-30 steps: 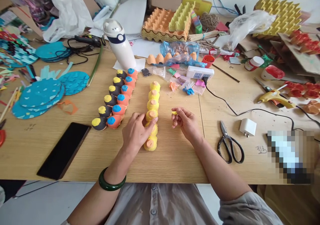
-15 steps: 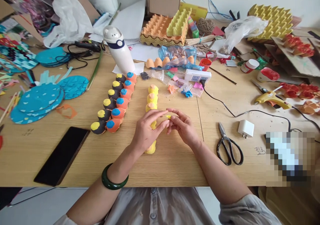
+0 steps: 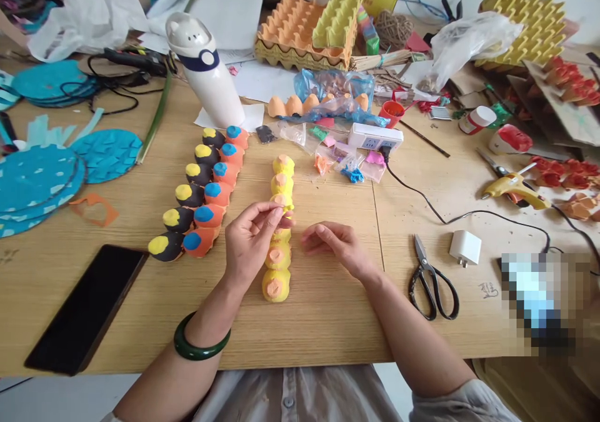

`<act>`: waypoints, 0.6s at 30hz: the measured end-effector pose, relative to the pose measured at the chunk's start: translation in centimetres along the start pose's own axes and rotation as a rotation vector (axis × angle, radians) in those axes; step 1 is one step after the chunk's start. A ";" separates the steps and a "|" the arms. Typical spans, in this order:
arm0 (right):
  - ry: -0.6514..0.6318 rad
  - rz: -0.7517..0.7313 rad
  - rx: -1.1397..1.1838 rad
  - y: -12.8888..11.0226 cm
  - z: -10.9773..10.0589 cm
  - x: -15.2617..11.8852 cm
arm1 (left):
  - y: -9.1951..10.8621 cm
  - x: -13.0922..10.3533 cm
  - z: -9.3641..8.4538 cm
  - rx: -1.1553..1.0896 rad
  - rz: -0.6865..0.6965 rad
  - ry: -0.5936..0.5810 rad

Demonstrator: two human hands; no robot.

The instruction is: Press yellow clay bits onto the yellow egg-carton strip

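Observation:
A strip of yellow-painted egg-carton cups (image 3: 277, 284) lies lengthwise before me, with flattened peach clay discs on its cups. My left hand (image 3: 253, 237) is over the middle of the strip, thumb and fingers pinched at a small bit of yellow clay (image 3: 289, 208), mostly hidden by the fingertips. Right of the strip, my right hand (image 3: 335, 247) hovers with fingers loosely stretched and smeared by motion; nothing shows in it. To the left stand an orange strip with blue discs (image 3: 206, 217) and a black strip with yellow discs (image 3: 177, 220).
Scissors (image 3: 429, 281) and a white charger (image 3: 465, 247) lie to the right. A black phone (image 3: 89, 309) is at front left. A white bottle (image 3: 209, 84), a power strip (image 3: 375, 137) and clay packets (image 3: 354, 172) are farther back; a glue gun (image 3: 515, 187) sits at right.
My hands have come apart: the left moved left and down over the strip, the right drew slightly down. Half a second ago a yellow bit showed between their fingertips. The view has shifted.

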State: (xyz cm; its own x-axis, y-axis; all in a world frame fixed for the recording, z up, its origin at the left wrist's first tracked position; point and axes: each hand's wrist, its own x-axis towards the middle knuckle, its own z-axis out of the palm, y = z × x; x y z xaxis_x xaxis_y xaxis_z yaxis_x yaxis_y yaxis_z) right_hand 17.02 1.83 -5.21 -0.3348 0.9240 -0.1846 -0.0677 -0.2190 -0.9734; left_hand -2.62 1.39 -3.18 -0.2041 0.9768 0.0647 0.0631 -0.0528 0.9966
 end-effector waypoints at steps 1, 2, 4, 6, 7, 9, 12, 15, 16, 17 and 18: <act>0.006 -0.021 -0.036 0.1 -0.1 0.3 | 0.0 -0.1 0.0 -0.015 -0.016 -0.012; 0.070 -0.081 -0.063 0.2 -0.2 0.6 | 0.0 -0.2 0.1 -0.026 -0.029 -0.021; 0.193 -0.220 -0.055 0.5 -0.5 1.2 | 0.0 -0.3 0.1 -0.040 -0.045 -0.033; 0.246 -0.279 0.021 0.7 -0.8 1.4 | 0.1 -0.4 0.1 -0.059 -0.052 -0.047; 0.267 -0.277 0.050 0.8 -0.8 1.3 | 0.1 -0.5 0.0 -0.072 -0.051 -0.059; 0.286 -0.245 0.089 0.9 -0.7 1.0 | 0.1 -0.8 0.1 -0.096 -0.047 -0.084; 0.217 -0.197 0.118 0.6 0.1 0.1 | 0.1 -1.3 0.3 -0.068 -0.029 -0.128; 0.070 -0.122 0.152 0.2 1.2 -0.5 | 0.0 -1.8 0.7 0.043 0.082 -0.160; 0.044 -0.100 0.161 0.0 1.5 -0.6 | 0.0 -1.9 0.8 0.089 0.147 -0.168; 0.038 -0.088 0.164 -0.1 1.7 -0.7 | -0.1 -2.0 0.9 0.133 0.218 -0.174; 0.048 -0.086 0.164 -0.2 1.9 -0.8 | -0.2 -2.1 1.0 0.171 0.283 -0.179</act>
State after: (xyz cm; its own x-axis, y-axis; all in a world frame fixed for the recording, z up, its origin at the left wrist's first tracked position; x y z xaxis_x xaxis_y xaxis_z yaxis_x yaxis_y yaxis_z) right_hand 15.50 0.57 -4.65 -0.2759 0.9547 -0.1117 -0.2478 -0.1829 -0.9514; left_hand -1.26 -0.45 -3.54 0.0182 0.9501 0.3113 0.2580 -0.3053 0.9167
